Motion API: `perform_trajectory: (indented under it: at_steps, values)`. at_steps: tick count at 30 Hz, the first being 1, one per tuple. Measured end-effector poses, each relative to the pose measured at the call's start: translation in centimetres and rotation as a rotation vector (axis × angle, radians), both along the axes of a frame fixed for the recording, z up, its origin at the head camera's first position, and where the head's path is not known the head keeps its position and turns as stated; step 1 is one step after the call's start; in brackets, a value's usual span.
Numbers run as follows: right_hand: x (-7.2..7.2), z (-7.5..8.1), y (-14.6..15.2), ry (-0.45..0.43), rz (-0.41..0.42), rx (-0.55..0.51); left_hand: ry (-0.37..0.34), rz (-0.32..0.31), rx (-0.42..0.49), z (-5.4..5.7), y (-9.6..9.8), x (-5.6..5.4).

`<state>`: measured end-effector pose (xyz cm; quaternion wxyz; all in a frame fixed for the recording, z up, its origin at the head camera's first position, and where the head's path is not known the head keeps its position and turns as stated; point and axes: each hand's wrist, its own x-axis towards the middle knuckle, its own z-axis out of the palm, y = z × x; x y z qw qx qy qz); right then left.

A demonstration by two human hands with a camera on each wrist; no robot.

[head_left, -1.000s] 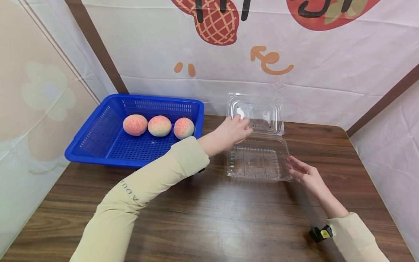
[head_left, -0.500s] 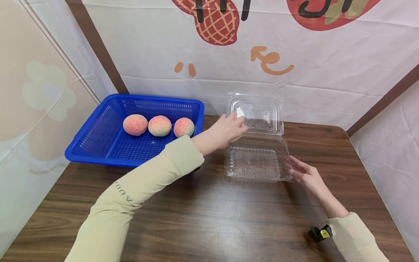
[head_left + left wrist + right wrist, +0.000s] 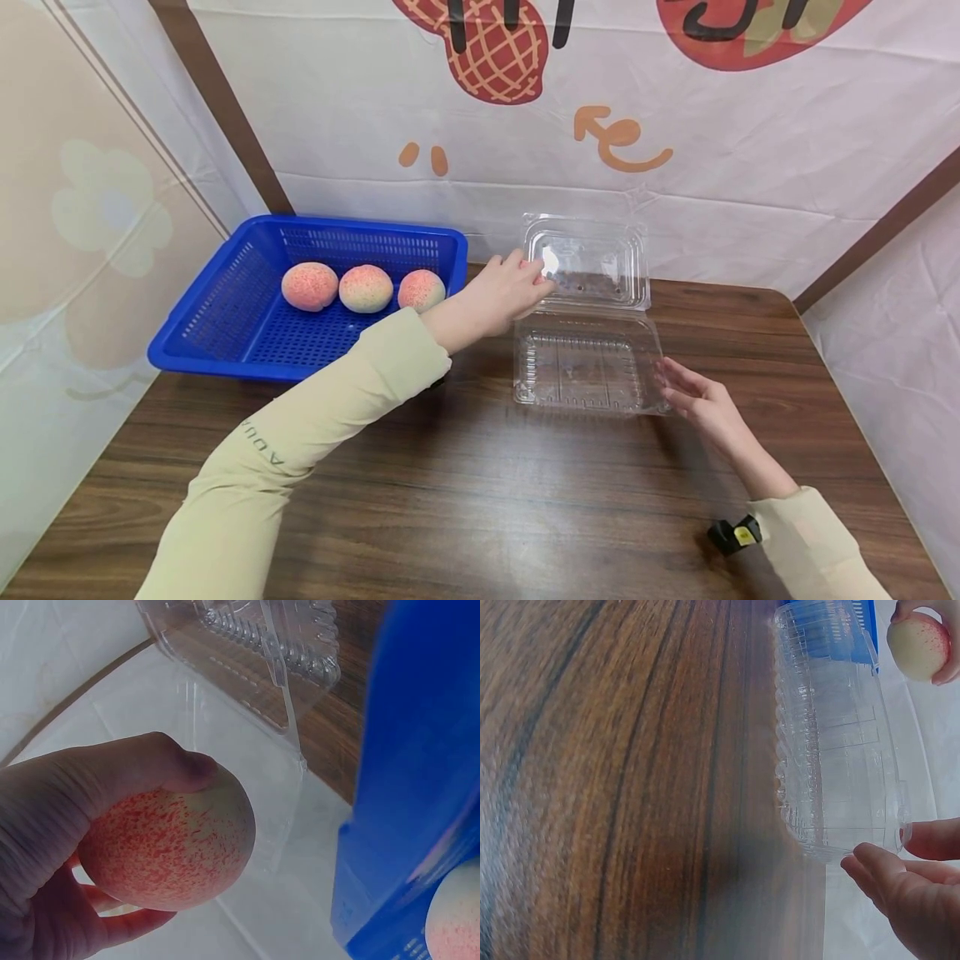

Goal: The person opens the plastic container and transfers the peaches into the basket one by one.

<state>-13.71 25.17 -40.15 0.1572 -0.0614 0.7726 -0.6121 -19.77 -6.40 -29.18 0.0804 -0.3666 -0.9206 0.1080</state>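
Note:
My left hand holds a pink-and-cream peach between the thumb and curled fingers. It is above the table, between the blue basket and the clear plastic clamshell box. The box lies with its lid folded back against the wall; nothing lies in its tray. At the box's right edge, my right hand pinches the rim between thumb and fingers, as the right wrist view shows. Inside the basket sit a reddish peach, a paler peach and another peach, partly hidden by my left sleeve.
Both the basket and the box stand on a dark wooden table, near its back edge. A white printed cloth hangs right behind them. A black wrist device sits at my right cuff.
My left hand has moved left with the peach, from over the box toward the basket. My right hand and the box have stayed in place.

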Motion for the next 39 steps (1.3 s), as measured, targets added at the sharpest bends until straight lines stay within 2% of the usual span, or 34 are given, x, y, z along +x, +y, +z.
perform_trajectory:
  at_steps: [13,23,32,39]
  values:
    - [0.2,0.1,0.0,0.004,-0.007,-0.007,0.038,0.022,0.049,0.4,-1.7,0.1]
    - [0.2,0.0,0.1,0.02,-0.004,0.011,0.021,0.042,0.077,0.9,-2.9,0.0]
    - [0.2,-0.1,0.0,0.014,-0.003,-0.004,-0.033,0.089,0.072,1.3,-4.0,0.0]
    - [0.1,0.1,0.1,-0.006,-0.007,-0.014,-0.059,0.09,0.096,1.5,-4.9,-0.1]
